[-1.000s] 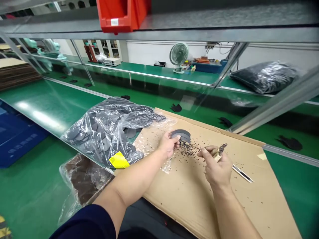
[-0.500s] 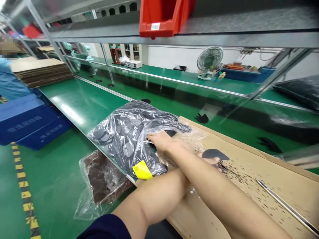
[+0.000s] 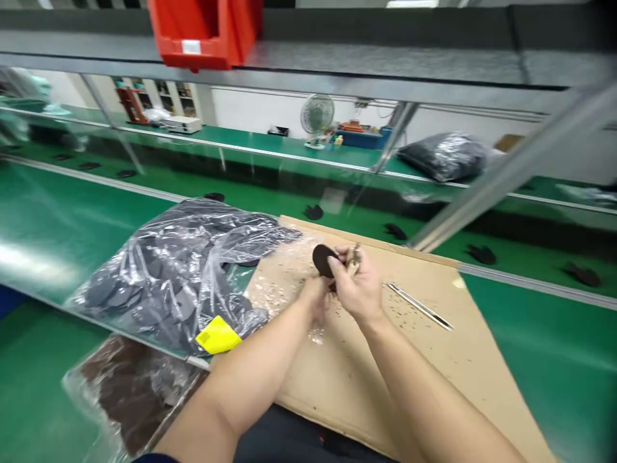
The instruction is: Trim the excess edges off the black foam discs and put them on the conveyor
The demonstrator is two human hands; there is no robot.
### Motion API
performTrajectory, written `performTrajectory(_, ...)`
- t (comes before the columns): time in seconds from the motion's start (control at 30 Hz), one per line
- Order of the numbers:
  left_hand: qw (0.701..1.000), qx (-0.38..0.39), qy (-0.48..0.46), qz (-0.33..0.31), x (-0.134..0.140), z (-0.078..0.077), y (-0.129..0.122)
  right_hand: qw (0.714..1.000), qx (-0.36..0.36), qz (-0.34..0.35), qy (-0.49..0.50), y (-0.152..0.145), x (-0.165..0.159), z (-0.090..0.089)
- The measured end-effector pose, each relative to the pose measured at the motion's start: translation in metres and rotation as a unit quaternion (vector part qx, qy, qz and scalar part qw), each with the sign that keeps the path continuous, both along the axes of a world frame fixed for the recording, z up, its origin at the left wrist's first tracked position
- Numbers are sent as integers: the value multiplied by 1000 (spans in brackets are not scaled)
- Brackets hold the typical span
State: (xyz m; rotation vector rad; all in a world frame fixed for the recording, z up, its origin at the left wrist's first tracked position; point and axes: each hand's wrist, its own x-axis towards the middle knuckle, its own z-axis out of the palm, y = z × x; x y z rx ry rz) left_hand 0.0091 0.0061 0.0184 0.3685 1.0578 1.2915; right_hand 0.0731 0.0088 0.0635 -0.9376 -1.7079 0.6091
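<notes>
Over the cardboard sheet (image 3: 337,379), my two hands meet at a dark, flat oval piece (image 3: 324,260). My left hand (image 3: 315,296) grips it from below, with its fingers partly hidden. My right hand (image 3: 359,283) is closed around a small brass-coloured tool (image 3: 354,262) whose exact kind I cannot make out. The right thumb reaches the edge of the oval piece. To the left lies a clear plastic bag (image 3: 164,257) full of similar dark pieces, with a yellow label (image 3: 218,335) at its front.
Dark scraps dot the cardboard, and a thin metal strip (image 3: 420,305) lies on it to the right. Behind runs a green belt (image 3: 284,202) carrying several dark pieces. Overhead is a shelf with a red bin (image 3: 202,38). A bag of brown material (image 3: 130,392) sits below left.
My right hand has left the plastic bag and come to my left hand, where the brass-coloured tool now shows. My crossed arms have uncrossed. The view has turned right.
</notes>
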Motion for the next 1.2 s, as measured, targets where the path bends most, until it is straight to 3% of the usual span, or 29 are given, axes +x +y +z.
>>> performTrajectory(0.07, 997, 61, -49, -13, 2, -5, -2, 986, -71, -79, 127, 0, 41, -13)
performTrajectory(0.13, 992, 99, -70, -24, 4, -10, -5, 963, -118, -115, 214, 0, 69, -29)
performTrajectory(0.23, 990, 125, -38, -60, 7, -15, -11, 932, -167, -125, 295, -1, 88, -51)
performTrajectory(0.33, 988, 129, 8, -80, 9, -14, -16, 927, -183, -92, 315, -5, 88, -62)
performTrajectory(0.5, 989, 125, 38, -69, 8, -9, -16, 945, -169, -44, 275, -10, 89, -62)
performTrajectory(0.63, 983, 140, 55, -107, 10, -10, -19, 950, -190, -49, 243, -12, 88, -65)
performTrajectory(0.8, 981, 158, 65, -89, 13, -13, -22, 957, -203, -51, 198, -14, 86, -62)
performTrajectory(1.0, 981, 165, 79, -69, 10, -8, -22, 943, -242, 1, 230, -17, 89, -53)
performTrajectory(1.2, 972, 193, 85, -107, 10, -5, -24, 922, -284, 49, 259, -17, 89, -54)
